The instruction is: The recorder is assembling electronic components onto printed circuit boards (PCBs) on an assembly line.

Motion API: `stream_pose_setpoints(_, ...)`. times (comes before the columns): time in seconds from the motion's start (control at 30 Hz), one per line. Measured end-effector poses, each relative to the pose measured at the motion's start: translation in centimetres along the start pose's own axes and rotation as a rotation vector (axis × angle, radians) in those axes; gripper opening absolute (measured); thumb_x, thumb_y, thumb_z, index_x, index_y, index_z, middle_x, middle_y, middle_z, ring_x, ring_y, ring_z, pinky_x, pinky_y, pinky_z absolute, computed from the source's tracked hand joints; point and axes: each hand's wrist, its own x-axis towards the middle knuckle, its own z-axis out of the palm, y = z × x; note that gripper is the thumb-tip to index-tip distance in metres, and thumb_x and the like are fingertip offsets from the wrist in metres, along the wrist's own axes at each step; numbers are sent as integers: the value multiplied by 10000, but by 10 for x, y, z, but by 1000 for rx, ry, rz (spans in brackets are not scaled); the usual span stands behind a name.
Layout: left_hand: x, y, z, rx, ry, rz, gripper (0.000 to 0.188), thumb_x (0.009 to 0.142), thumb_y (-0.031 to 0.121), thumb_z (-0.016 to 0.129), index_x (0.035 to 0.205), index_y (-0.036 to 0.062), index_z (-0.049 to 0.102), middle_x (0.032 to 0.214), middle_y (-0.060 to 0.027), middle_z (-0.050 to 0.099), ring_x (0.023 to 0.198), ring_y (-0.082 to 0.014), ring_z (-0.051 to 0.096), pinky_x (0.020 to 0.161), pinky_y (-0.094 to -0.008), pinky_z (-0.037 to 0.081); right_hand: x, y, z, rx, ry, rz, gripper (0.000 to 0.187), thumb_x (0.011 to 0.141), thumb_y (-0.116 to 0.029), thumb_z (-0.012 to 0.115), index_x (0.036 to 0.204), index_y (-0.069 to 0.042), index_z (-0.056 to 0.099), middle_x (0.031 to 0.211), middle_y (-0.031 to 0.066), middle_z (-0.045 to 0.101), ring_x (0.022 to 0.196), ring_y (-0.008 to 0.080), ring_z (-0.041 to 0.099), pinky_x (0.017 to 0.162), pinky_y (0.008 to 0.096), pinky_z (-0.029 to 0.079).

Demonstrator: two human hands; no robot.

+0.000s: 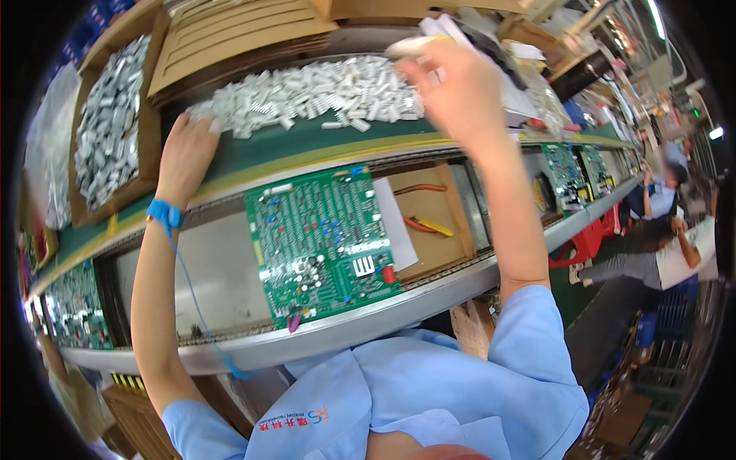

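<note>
A pile of small white plastic connectors (307, 92) covers the green shelf beyond the conveyor. At its left end my left hand (188, 149) reaches down, fingers bent and closed at the nearest pieces; what they hold is hidden. A blue wrist strap (164, 215) with a coiled cord circles that wrist. Raised over the pile's right end, my right hand (464, 88) is slightly blurred, its fingers curled together. A pale rounded object (414, 46) shows by its fingertips, but I cannot tell whether it is held. Before me, a green circuit board (318, 241) crowded with components lies on the conveyor.
A cardboard box (153, 115) of grey-silver parts stands at the left, beside stacked cardboard (238, 38). Orange-handled pliers (426, 225) lie in a tray right of the board. More circuit boards (563, 172) sit along the line. Co-workers (652, 253) are at the far right.
</note>
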Motion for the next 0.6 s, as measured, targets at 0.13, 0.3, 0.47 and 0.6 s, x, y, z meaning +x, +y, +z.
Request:
stream_pose_setpoints(0.13, 7, 6, -17, 23, -37, -12, 275, 791, 43, 528, 1058, 26, 587, 978, -120, 598, 840, -235, 600, 939, -376, 413, 13, 142, -63, -434, -20, 377, 263, 849, -215, 599, 1094, -160, 676, 973, 145, 685, 916, 342, 649, 774, 435, 505)
stream_pose_setpoints(0.3, 7, -5, -6, -5, -100, 53, 184, 757, 44, 561, 926, 28, 632, 979, -124, 596, 838, -252, 593, 919, -387, 415, -16, 260, -41, -536, -194, 332, 333, 817, -178, 574, 1140, -172, 654, 1025, 172, 673, 969, 367, 636, 811, 470, 502)
stream_pose_setpoints(0.47, 4, -8, -25, -95, 82, -92, 194, 788, 93, 616, 979, 64, 640, 1025, -92, 622, 814, -267, 594, 805, -400, 460, -19, 313, -32, -625, -229, 263, 320, 812, -228, 596, 1079, -57, 642, 1067, 224, 645, 974, 406, 619, 839, 462, 493)
stream_pose_setpoints(0.6, -1, 22, -76, -628, -20, -630, 189, 832, 99, 657, 1005, 44, 606, 882, -74, 637, 771, -188, 629, 739, -311, 492, -9, 287, -25, -490, -257, 215, 402, 805, -142, 553, 1192, -47, 604, 1114, 220, 640, 1070, 381, 592, 925, 420, 457)
